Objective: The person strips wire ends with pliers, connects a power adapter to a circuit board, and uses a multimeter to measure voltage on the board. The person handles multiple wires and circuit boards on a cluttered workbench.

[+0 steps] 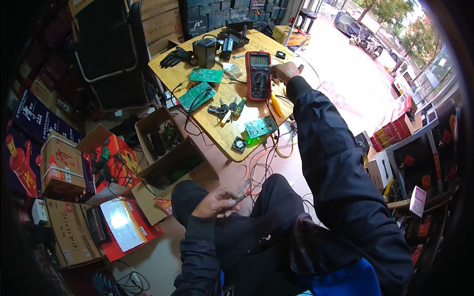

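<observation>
My left hand (216,203) is above my lap, its fingers closed around thin test probes (243,187) whose leads trail toward the table. My right arm reaches across to the table. There my right hand (285,72) is closed at the right edge of a red and black multimeter (258,89), beside its dial; part of the fingers is hidden. The meter lies face up with its screen lit. Below it are a yellow-handled tool (276,105), a green circuit board (260,127) and a small black fan (239,144).
Two more circuit boards (197,95), keys (226,111), a black adapter (204,53) and black gloves (177,57) lie on the wooden table (212,121). Open cardboard boxes (165,143) stand at the left, a black chair (106,54) behind. Boxes fill shelves (414,138) at the right.
</observation>
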`<move>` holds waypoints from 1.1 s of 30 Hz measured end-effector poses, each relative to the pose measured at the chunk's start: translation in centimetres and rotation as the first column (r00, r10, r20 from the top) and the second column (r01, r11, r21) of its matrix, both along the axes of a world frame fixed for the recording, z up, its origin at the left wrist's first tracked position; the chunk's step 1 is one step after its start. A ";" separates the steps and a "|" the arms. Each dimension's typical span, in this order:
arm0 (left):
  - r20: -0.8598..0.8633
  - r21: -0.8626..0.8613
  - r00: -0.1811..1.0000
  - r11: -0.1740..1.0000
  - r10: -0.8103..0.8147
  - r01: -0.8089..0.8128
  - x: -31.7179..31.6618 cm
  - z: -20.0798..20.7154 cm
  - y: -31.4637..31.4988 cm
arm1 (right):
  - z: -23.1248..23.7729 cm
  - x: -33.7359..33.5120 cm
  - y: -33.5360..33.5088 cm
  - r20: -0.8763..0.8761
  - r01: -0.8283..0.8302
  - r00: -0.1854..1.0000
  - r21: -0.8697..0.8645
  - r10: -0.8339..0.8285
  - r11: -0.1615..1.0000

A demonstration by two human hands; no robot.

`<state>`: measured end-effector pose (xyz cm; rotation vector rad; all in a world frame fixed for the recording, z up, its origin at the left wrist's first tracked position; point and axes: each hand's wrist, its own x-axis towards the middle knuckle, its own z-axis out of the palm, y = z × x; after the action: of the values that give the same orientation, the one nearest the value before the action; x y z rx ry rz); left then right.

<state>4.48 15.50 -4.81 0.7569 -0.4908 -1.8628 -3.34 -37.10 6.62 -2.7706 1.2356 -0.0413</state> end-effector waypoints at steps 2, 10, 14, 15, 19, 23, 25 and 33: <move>-0.003 0.007 1.000 1.000 0.003 -0.003 0.1 0.0 -0.2 | 0.0 0.8 0.7 0.127 0.072 0.986 0.235 -0.104 0.969; -0.008 0.020 1.000 1.000 0.009 -0.009 0.2 -0.1 -0.4 | -0.9 3.3 2.3 -0.335 -0.265 0.923 -0.189 0.191 0.946; 0.002 0.042 1.000 0.999 0.007 -0.007 0.3 -0.5 -0.4 | -0.7 2.5 2.3 -0.101 -0.103 0.989 0.094 0.112 0.990; -0.002 0.034 1.000 0.999 0.008 -0.008 0.3 -0.6 -0.4 | -0.8 2.3 2.4 -0.009 -0.093 0.995 0.152 0.095 0.984; -0.035 0.017 0.999 1.000 0.004 -0.003 0.4 -1.2 -0.5 | -0.8 1.7 2.5 0.195 -0.092 0.980 0.284 0.037 0.954; -0.027 0.040 0.999 0.999 0.030 -0.028 0.4 -1.2 -0.2 | 0.2 -1.1 3.4 0.279 -0.065 0.960 0.227 -0.001 0.972; -0.038 0.035 0.998 0.999 0.043 -0.042 0.5 -1.1 0.0 | 0.9 -3.6 4.5 0.440 -0.038 0.893 0.284 -0.095 0.958; -0.023 0.053 0.999 0.998 0.026 -0.024 0.4 -1.1 -0.3 | 0.5 -16.9 15.9 0.668 -0.021 0.614 0.546 -0.420 0.837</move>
<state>4.86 15.20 -5.86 0.7715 -0.4165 -1.8655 -20.28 -21.23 7.08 -1.7693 1.0770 -0.7358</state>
